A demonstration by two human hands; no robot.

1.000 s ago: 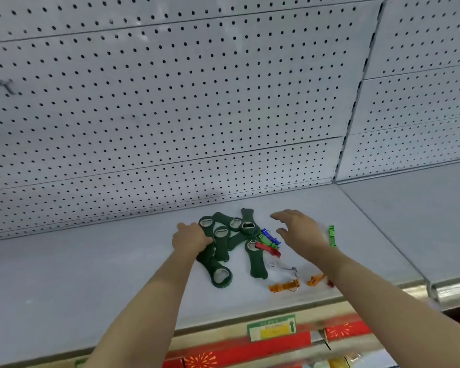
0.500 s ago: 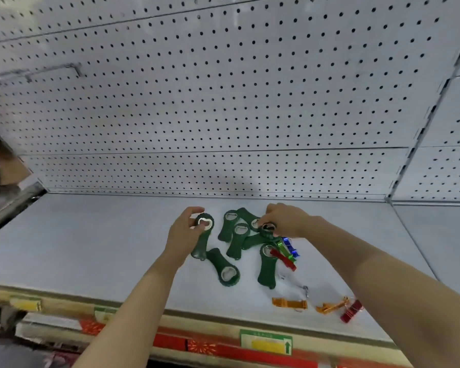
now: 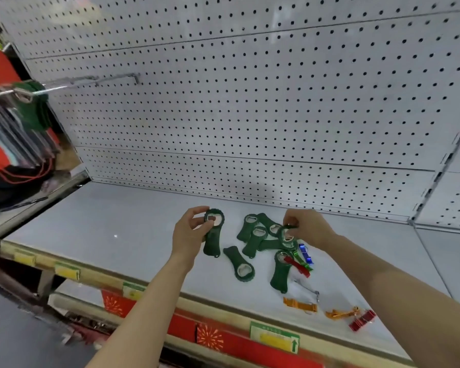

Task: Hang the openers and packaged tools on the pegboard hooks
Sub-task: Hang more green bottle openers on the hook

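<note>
My left hand (image 3: 190,231) holds a dark green bottle opener (image 3: 213,240) upright by its round head, lifted off the grey shelf (image 3: 112,229). My right hand (image 3: 307,231) pinches the head of another green opener (image 3: 287,235) on top of a pile of several green openers (image 3: 255,240). Two more green openers (image 3: 240,264) lie nearer the shelf front. A metal peg hook (image 3: 91,81) sticks out of the pegboard (image 3: 250,102) at the upper left, with green openers (image 3: 33,102) hanging on its near end.
Small red, green and blue openers (image 3: 302,261) lie beside the pile. Orange openers (image 3: 300,305) and a red one (image 3: 361,321) sit near the shelf's front edge. Packaged goods (image 3: 16,134) hang at the far left. Price labels line the shelf edge.
The view has swung left and down, bringing the peg hook into sight. My left hand has lifted one green opener off the pile. My right hand has closed on another opener's head.
</note>
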